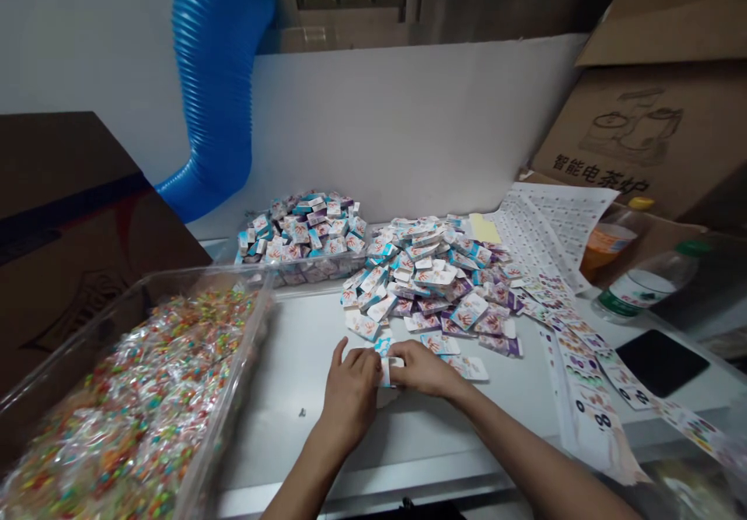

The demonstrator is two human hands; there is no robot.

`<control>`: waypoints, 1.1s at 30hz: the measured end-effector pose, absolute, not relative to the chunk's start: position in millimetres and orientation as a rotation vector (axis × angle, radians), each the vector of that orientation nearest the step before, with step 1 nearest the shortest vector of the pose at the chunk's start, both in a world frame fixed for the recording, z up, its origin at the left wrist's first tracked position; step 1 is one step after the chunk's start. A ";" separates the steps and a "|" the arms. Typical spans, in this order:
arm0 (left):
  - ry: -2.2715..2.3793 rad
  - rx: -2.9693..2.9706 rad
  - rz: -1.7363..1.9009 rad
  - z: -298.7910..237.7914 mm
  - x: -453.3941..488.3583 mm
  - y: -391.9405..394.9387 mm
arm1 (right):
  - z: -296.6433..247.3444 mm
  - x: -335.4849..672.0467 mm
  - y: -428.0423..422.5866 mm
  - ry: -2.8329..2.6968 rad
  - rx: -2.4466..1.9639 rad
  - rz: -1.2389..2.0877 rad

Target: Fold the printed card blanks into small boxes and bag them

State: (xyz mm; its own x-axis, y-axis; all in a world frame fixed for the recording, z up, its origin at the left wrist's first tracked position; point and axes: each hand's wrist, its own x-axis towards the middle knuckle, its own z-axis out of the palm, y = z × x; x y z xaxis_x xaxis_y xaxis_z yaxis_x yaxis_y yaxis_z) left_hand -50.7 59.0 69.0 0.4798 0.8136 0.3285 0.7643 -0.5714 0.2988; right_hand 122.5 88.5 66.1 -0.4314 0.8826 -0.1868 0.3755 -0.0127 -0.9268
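My left hand (pixel 353 384) and my right hand (pixel 423 368) meet in front of me above the white table top (pixel 292 434). Between their fingers they pinch a small white printed packet (pixel 385 372), partly hidden by the fingers. Just beyond them lies a large loose heap of similar white, blue and purple packets (pixel 429 279), its nearest pieces almost at my right fingertips. A second heap of packets (pixel 300 232) sits farther back. To the left of my left hand stands a transparent plastic bin (pixel 236 395) full of colourful wrapped sweets.
Long printed sheets of packet labels (pixel 589 395) trail over the table's right side, near a black tablet or phone (pixel 661 362) and plastic bottles (pixel 647 282). Cardboard boxes (pixel 642 138) stand at the right, a brown box (pixel 75 232) at the left, and a blue corrugated hose (pixel 215 61) behind.
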 end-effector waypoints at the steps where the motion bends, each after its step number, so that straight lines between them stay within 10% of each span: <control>1: 1.399 2.587 0.678 66.5 -48.8 57.8 | 68.5 123.2 89.4 -1.832 -1.307 1.409; 6: 1.304 2.312 0.794 56.3 -46.3 53.4 | 86.8 128.1 89.4 -1.968 -1.339 1.046; 18: 1.376 2.060 1.194 47.5 -29.8 49.2 | 65.3 98.9 47.2 -0.997 -1.013 1.489; 33: 1.381 2.377 1.309 42.0 -29.4 46.5 | 70.3 95.6 41.0 -1.349 -1.323 1.059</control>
State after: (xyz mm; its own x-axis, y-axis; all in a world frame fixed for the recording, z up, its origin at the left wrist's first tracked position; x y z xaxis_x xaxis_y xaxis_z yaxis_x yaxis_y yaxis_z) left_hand -29.4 46.5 42.0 0.2207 0.7483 0.6256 0.6649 -0.5847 0.4648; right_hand 95.6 41.0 70.3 0.0214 0.9986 0.0493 0.1890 0.0444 -0.9810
